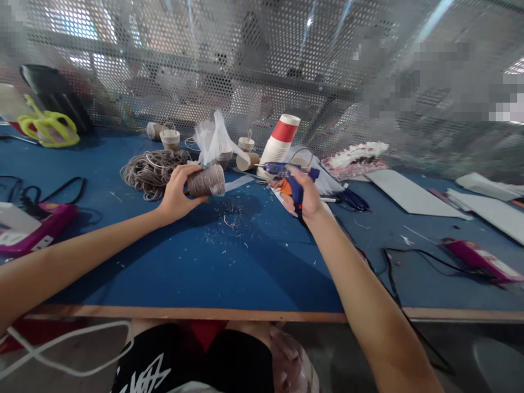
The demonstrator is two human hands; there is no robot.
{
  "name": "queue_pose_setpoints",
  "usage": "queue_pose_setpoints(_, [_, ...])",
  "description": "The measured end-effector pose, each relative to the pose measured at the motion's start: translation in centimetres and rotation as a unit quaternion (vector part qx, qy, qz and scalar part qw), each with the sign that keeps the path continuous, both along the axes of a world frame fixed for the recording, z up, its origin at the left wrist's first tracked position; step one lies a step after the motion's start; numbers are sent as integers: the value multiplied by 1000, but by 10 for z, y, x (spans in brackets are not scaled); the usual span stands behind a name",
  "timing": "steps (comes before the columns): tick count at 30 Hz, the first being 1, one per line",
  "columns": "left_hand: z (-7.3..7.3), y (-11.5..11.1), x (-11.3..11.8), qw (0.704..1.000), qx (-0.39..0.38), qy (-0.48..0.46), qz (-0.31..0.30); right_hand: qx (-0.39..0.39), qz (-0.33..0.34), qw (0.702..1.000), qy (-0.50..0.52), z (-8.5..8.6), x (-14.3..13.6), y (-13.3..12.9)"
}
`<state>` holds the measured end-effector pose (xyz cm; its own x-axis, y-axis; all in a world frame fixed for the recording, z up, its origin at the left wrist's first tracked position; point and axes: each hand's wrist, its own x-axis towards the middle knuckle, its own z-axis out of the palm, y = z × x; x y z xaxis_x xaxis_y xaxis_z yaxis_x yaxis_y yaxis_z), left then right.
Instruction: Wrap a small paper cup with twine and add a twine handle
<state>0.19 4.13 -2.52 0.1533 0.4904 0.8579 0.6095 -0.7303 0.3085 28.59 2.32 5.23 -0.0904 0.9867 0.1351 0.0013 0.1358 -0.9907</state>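
Landmark: stack of paper cups [282, 139], white with a red band, leaning.

Item: cord-wrapped cup [207, 181], left of the stack and nearer than it; lies sideways, clamped between the thumb and fingers of the left hand [180, 194].

Item: glue gun [297, 190], blue with an orange trigger, in front of the stack and reaching to its right; the right hand [308, 197] is closed round its grip. Nozzle points leftward, apart from the wrapped cup.

Condition of work: grey cord covers most of the wrapped cup's visible side, so the winding looks well advanced; its underside is hidden, and glue on it cannot be made out. A small upright cup [170, 140], far left of the stack, shows a pale bare rim. The stacked cups show no cord and appear to be the portion left undone.

Supplies: loose cord coil [155, 168], left of the stack; white netting [221, 141], nearer to it on the same side.

Surface: blue desk [254, 267], pale scraps [231, 222] strewn in front of the stack and to its left; white board [413, 192] lying to its right; magenta power strip [55, 224] at its far left.

Room: perforated metal screen [229, 93] behind the stack; shapes beyond are blurred.
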Motion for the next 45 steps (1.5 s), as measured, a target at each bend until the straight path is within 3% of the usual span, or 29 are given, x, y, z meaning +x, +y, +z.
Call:
queue_pose_setpoints(3, [3, -4, 3, 998, 35, 49, 16, 14, 80, 995, -58, -6, -15, -15])
queue_pose_setpoints(8, [2, -5, 3, 995, 57, 86, 7, 9, 106, 984, -145, -15, -27, -27])
queue_pose_setpoints(15, [2, -6, 4, 993, 52, 100, 20, -24, 82, 970, -227, -14, -27, -28])
queue_pose_setpoints(21, [1, -6, 4, 994, 56, 93, 9, -20, 108, 956, -270, -12, -31, -30])
queue_pose_setpoints(28, [2, -7, 5, 996, 25, 85, 3, -16, 108, 951, -290, -11, -31, -29])
queue_pose_setpoints(45, [1, -6, 6, 994, 47, 94, 12, 32, 105, 942, -316, -18, -30, -28])
